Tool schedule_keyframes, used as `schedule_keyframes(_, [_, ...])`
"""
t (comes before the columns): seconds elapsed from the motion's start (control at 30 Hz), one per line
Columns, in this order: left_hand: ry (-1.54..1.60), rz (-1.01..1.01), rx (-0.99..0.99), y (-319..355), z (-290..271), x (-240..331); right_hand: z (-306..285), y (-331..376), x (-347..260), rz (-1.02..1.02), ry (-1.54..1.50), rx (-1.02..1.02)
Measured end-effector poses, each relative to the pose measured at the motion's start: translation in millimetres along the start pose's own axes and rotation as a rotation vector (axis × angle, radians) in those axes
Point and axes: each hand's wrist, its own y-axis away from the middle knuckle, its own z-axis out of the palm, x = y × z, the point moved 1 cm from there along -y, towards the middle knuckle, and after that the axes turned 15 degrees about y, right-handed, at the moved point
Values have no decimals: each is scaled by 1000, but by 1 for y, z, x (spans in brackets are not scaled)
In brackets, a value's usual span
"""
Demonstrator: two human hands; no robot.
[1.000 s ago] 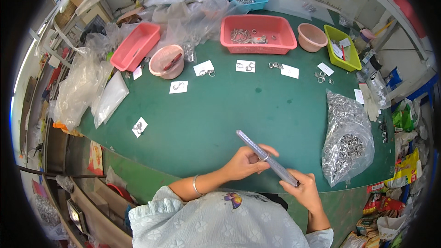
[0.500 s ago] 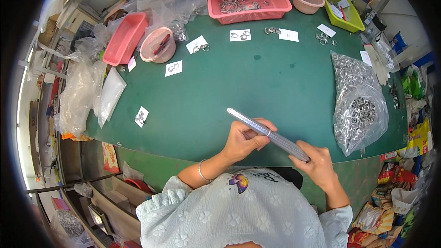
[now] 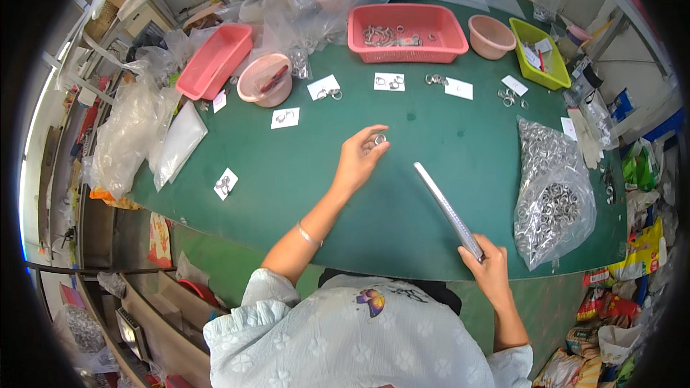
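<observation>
Currently, the thumb and forefinger of the left hand (image 3: 361, 158) pinch a single metal ring (image 3: 380, 140), the other fingers curled behind them. To its right, the fingers of the right hand (image 3: 489, 262) are wrapped round the near end of a marked rod (image 3: 443, 202), whose free tip points far and slightly left, clear of the ring. A light pinch on the band seems best (too firm a squeeze could flick it away), and a steady right wrist should keep the rod from swinging into the other arm. Both are over the green table (image 3: 280, 179). Farther out lie white cards (image 3: 458, 88) and small groups of rings (image 3: 435, 80); keeping the ring well above them would avoid mixing pieces. On the right sits a clear bag of rings (image 3: 550, 194), and at the far side a pink basin (image 3: 407, 55).
</observation>
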Motion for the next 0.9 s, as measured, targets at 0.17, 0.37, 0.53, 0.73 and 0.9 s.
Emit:
schedule_keyframes(0.17, [-586,150,58,-98,-21,-53,15,-1,17,93,-30,-4])
schedule_keyframes(0.37, [-766,324,-14,-189,-27,-94,18,5,24,195,-18,10])
schedule_keyframes(0.53, [-1010,186,-127,-209,-21,-110,25,8,33,248,-32,-1])
schedule_keyframes(0.73, [-927,239,-182,-204,-10,-95,34,7,41,267,-74,19])
schedule_keyframes(0.9, [-995,124,-273,-215,-6,-106,36,2,40,265,-105,32])
